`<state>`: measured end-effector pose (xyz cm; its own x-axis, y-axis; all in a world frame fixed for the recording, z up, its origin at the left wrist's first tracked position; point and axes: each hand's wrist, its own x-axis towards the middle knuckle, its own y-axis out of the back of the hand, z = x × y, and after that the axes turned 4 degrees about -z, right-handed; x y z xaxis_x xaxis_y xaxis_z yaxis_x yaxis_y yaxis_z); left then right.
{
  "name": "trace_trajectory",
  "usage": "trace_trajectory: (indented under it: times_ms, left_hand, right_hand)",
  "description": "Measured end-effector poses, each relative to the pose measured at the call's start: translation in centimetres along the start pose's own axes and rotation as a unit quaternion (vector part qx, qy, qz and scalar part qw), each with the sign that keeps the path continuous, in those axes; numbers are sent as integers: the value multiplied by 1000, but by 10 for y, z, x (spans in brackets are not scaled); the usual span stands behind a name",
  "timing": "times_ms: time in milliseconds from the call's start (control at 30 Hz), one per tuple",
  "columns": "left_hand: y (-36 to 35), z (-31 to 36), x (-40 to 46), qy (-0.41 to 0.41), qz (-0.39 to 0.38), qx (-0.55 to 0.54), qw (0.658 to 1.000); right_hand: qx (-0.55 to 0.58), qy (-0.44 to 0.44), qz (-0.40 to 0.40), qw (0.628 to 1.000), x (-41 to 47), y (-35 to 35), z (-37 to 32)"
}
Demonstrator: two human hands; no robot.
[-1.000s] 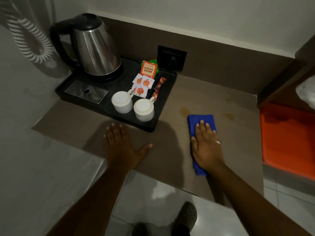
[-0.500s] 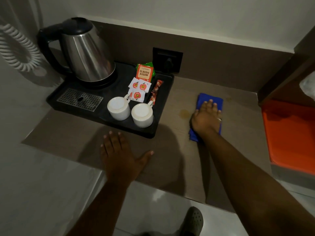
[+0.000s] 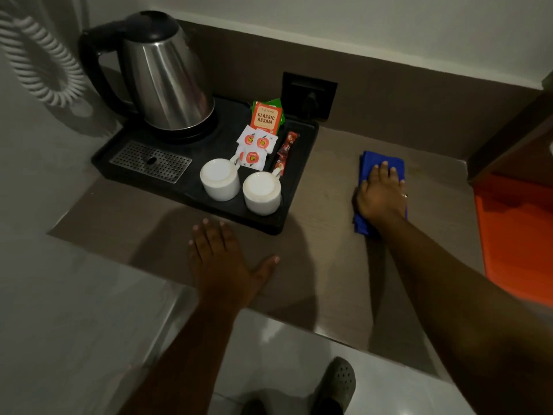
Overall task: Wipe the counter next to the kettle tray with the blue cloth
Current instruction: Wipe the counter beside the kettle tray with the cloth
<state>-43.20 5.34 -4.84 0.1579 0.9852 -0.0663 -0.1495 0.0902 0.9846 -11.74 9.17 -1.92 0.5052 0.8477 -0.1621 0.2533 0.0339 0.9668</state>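
Observation:
My right hand (image 3: 380,194) lies flat on the folded blue cloth (image 3: 368,164), pressing it onto the brown counter (image 3: 326,235) to the right of the black kettle tray (image 3: 294,202). The cloth sits near the back wall, its middle hidden under my palm. My left hand (image 3: 224,259) rests flat on the counter with fingers spread, just in front of the tray, holding nothing.
On the tray stand a steel kettle (image 3: 163,82), two upturned white cups (image 3: 220,178), tea packets (image 3: 266,116) and sachets. A wall socket (image 3: 309,94) is behind it. An orange surface (image 3: 514,235) borders the counter on the right. A coiled white cord (image 3: 39,61) hangs at left.
My right hand has pushed the blue cloth away from me, from the counter's front toward the back wall. The yellowish spot beside the tray no longer shows. My left hand stayed put.

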Motion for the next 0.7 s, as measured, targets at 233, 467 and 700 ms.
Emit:
trace_trajectory:
  times_ms: [233,467,700]
  left_hand:
    - [5,1,0,10,-27,16,999]
    - [9,1,-2,34,-39,-12,999]
    - [2,1,2,30,-42,-4,999]
  right_hand:
    - [-9,141,-2,990,-57,-31,-75]
    - [-7,157,-18,987,-73,-5,39]
    - [40,-177,44,982,-47,-13,0]
